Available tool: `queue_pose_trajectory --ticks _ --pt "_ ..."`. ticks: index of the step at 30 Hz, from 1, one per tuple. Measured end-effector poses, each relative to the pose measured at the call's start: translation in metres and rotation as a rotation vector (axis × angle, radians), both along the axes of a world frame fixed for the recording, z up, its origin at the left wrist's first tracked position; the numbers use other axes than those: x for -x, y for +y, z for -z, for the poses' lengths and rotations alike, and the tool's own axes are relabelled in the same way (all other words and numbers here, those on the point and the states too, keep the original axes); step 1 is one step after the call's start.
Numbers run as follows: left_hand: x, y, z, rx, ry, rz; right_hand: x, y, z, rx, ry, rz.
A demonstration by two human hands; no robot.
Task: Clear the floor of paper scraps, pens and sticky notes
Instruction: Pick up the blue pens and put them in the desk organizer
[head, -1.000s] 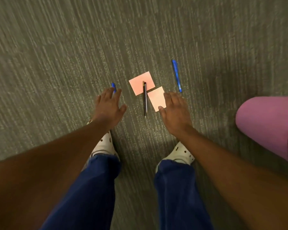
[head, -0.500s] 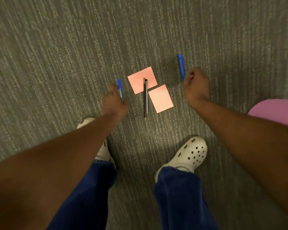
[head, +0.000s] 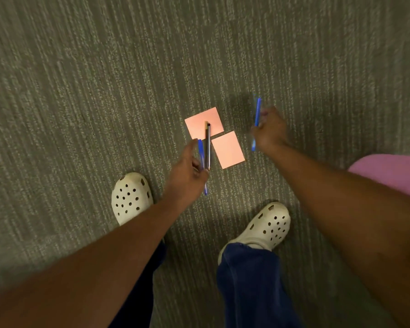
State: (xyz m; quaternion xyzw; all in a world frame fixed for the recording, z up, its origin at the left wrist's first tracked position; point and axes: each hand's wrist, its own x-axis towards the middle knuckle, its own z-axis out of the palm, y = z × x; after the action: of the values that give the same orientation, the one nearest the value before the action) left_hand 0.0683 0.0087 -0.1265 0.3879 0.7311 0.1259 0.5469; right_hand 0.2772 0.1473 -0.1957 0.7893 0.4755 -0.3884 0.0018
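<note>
Two pink sticky notes lie on the grey carpet, one farther (head: 204,122) and one nearer (head: 228,149). A black pen (head: 208,145) lies across the farther note's edge, pointing toward me. My left hand (head: 187,174) is closed around a blue pen (head: 201,157), held just left of the black pen and above the floor. My right hand (head: 269,130) grips a second blue pen (head: 257,114), lifted to the right of the notes and blurred by motion.
My two white perforated clogs, the left clog (head: 130,195) and the right clog (head: 268,227), stand on the carpet (head: 81,91) just behind the notes. A pink rounded object (head: 393,174) sits at the right edge. Carpet stretches away on all other sides.
Both hands have lifted their blue pens off the carpet. My left hand moved right, up against the black pen. My right hand drew back slightly with its pen.
</note>
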Motion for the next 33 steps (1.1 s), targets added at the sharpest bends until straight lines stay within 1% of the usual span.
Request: queue_pose_trajectory --ticks 2,4,6,8,11,16,20,24,28,33 --pt "0.0 0.004 -0.027 -0.038 -0.04 -0.004 0.002 -0.02 -0.038 -0.029 0.119 0.059" --pt "0.001 0.012 -0.061 -0.087 -0.072 0.032 0.002 -0.047 -0.083 -0.026 0.286 0.125" --pt "0.001 0.022 -0.102 -0.122 -0.096 0.084 0.0 -0.071 -0.133 -0.021 0.43 0.18" --pt "-0.003 0.037 -0.148 -0.119 -0.104 0.136 -0.004 -0.085 -0.187 -0.034 0.537 0.236" --pt "-0.02 0.06 -0.225 -0.138 -0.124 0.207 -0.012 -0.089 -0.275 -0.048 0.646 0.317" --pt "-0.071 0.1 -0.376 -0.189 -0.249 0.259 -0.045 -0.064 -0.43 -0.198 0.774 0.334" --pt "-0.124 0.116 -0.497 -0.23 -0.379 0.299 -0.089 -0.051 -0.554 -0.338 0.833 0.344" --pt "-0.177 0.117 -0.589 -0.264 -0.454 0.372 -0.139 -0.058 -0.664 -0.485 0.818 0.383" --pt "-0.226 0.117 -0.655 -0.357 -0.52 0.453 -0.181 -0.078 -0.748 -0.631 0.76 0.425" --pt "-0.264 0.106 -0.72 -0.414 -0.642 0.596 -0.205 -0.126 -0.825 -0.785 0.648 0.508"
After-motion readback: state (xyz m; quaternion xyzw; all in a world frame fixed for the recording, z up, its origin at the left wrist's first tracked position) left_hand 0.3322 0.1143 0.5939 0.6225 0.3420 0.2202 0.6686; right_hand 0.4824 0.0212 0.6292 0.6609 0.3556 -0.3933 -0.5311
